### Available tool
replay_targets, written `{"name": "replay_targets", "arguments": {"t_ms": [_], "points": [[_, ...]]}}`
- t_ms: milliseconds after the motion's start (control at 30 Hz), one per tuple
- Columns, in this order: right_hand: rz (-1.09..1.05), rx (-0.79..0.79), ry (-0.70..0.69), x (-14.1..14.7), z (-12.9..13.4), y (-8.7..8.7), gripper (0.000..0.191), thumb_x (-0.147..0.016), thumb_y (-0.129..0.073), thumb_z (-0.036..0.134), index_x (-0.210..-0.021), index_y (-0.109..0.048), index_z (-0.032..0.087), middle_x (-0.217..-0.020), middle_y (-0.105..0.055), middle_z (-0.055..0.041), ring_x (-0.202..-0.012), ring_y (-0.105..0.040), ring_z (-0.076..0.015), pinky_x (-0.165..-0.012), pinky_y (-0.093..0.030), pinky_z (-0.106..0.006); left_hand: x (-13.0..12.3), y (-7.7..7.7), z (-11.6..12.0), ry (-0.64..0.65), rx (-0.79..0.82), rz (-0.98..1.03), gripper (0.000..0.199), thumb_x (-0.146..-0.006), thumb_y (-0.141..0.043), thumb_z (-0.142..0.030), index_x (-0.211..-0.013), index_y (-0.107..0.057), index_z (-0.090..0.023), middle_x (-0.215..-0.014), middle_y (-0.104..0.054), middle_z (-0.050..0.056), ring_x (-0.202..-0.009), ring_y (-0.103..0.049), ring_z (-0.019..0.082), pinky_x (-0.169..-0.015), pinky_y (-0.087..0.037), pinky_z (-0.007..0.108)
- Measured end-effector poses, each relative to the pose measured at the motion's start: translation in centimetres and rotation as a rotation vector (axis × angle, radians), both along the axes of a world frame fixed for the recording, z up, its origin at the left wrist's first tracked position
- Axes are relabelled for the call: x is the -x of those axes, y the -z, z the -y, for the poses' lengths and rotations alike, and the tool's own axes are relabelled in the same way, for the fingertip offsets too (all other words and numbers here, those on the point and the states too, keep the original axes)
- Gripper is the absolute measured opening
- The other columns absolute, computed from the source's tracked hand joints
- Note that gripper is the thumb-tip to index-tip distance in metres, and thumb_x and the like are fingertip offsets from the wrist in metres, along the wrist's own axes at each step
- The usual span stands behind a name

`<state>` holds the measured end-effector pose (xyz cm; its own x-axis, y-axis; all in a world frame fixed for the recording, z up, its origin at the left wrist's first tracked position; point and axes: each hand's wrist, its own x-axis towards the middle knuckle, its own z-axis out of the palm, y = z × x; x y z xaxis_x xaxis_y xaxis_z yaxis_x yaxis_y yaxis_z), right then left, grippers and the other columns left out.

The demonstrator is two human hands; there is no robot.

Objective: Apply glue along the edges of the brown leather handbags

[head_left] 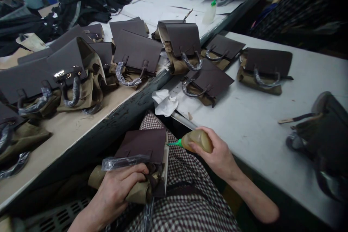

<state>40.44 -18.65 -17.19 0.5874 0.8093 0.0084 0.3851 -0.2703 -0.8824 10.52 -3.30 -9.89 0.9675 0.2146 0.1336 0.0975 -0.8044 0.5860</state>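
Observation:
On my lap lies a dark brown handbag (144, 145) with olive lining and a plastic-wrapped handle (125, 162). My left hand (116, 188) is closed around its lower part, fingers curled over the lining. In my right hand (217, 154) is a squeeze bottle (199, 140) of yellowish liquid, tipped sideways. Its green nozzle (174, 143) points left, the tip at the bag's right edge; whether it touches I cannot tell. The fingers of my left hand partly hide the bag's lower side.
Several similar handbags (138, 50) stand on the left table (127, 98) and the right white table (261, 116). A crumpled paper (165, 102) lies at the tables' corner. Another green-tipped bottle (210, 12) stands behind. A co-worker's sleeve (296, 9) shows at upper right; a plastic crate (59, 215) sits below left.

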Motion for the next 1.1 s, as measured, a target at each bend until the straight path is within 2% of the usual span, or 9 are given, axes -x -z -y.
{"name": "replay_targets", "arguments": {"t_ms": [133,333,433,500,567,667,867,1100], "points": [[-0.014,0.002,0.040,0.1,0.2,-0.1,0.046,-0.090,-0.073,0.053,-0.123,-0.059,0.024,-0.118,-0.067,-0.0088,-0.106,-0.065,-0.0319,-0.098,-0.050,-0.048,0.1,-0.2,0.1,-0.011,0.002,-0.020,0.030,-0.089,-0.050,-0.002,-0.112,-0.057,-0.021,-0.112,-0.077,0.007,-0.098,-0.077,0.016,-0.083,-0.057,0.021],[-0.114,0.078,0.018,-0.2,-0.2,-0.5,0.045,-0.084,-0.078,0.050,-0.116,-0.062,0.023,-0.107,-0.070,-0.0076,-0.095,-0.067,-0.0309,-0.088,-0.054,-0.047,0.6,0.4,0.4,0.005,-0.004,-0.044,0.031,-0.090,-0.051,-0.004,-0.115,-0.057,-0.021,-0.114,-0.077,0.008,-0.102,-0.077,0.018,-0.085,-0.058,0.023],[-0.205,0.131,0.014,-0.5,-0.4,-0.6,0.045,-0.084,-0.078,0.051,-0.116,-0.063,0.023,-0.095,-0.071,-0.0050,-0.076,-0.068,-0.0266,-0.067,-0.057,-0.040,0.8,0.7,0.5,0.010,-0.011,-0.066,0.030,-0.091,-0.053,-0.005,-0.115,-0.057,-0.021,-0.118,-0.077,0.009,-0.107,-0.076,0.019,-0.089,-0.058,0.024],[-0.276,0.158,0.026,-0.7,-0.4,-0.6,0.046,-0.085,-0.076,0.054,-0.115,-0.062,0.023,-0.084,-0.070,-0.0013,-0.059,-0.063,-0.0210,-0.049,-0.052,-0.033,1.0,0.8,0.5,0.020,-0.014,-0.065,0.030,-0.090,-0.054,-0.005,-0.116,-0.057,-0.021,-0.117,-0.077,0.009,-0.106,-0.076,0.019,-0.089,-0.059,0.024],[-0.332,0.166,0.054,-0.8,-0.3,-0.6,0.047,-0.086,-0.075,0.058,-0.114,-0.061,0.023,-0.075,-0.066,0.0025,-0.050,-0.057,-0.0168,-0.041,-0.047,-0.029,1.0,0.7,0.4,0.025,-0.025,-0.054,0.032,-0.090,-0.053,-0.004,-0.117,-0.057,-0.021,-0.116,-0.077,0.008,-0.105,-0.077,0.019,-0.088,-0.059,0.024],[-0.393,0.164,0.077,-0.8,-0.3,-0.4,0.048,-0.085,-0.077,0.058,-0.113,-0.061,0.023,-0.071,-0.063,0.0044,-0.048,-0.055,-0.0145,-0.040,-0.045,-0.026,0.8,0.6,0.3,0.025,-0.034,-0.045,0.032,-0.089,-0.052,-0.004,-0.116,-0.057,-0.021,-0.114,-0.078,0.009,-0.103,-0.078,0.019,-0.085,-0.060,0.024],[-0.565,0.163,-0.003,-0.3,-0.1,-0.4,0.043,-0.085,-0.078,0.054,-0.108,-0.064,0.020,-0.074,-0.064,0.0030,-0.047,-0.051,-0.0114,-0.038,-0.041,-0.023,0.5,0.2,0.3,0.007,-0.002,-0.045,0.030,-0.089,-0.053,-0.004,-0.113,-0.056,-0.022,-0.113,-0.078,0.007,-0.101,-0.077,0.017,-0.085,-0.058,0.024],[-0.744,0.138,-0.076,0.7,1.4,-1.9,0.038,-0.088,-0.077,0.051,-0.106,-0.065,0.020,-0.077,-0.063,0.0018,-0.050,-0.050,-0.0105,-0.038,-0.038,-0.020,1.0,0.2,0.1,-0.048,-0.017,-0.053,0.037,-0.085,-0.048,-0.001,-0.112,-0.060,-0.024,-0.119,-0.078,0.006,-0.108,-0.077,0.019,-0.087,-0.059,0.025]]}}
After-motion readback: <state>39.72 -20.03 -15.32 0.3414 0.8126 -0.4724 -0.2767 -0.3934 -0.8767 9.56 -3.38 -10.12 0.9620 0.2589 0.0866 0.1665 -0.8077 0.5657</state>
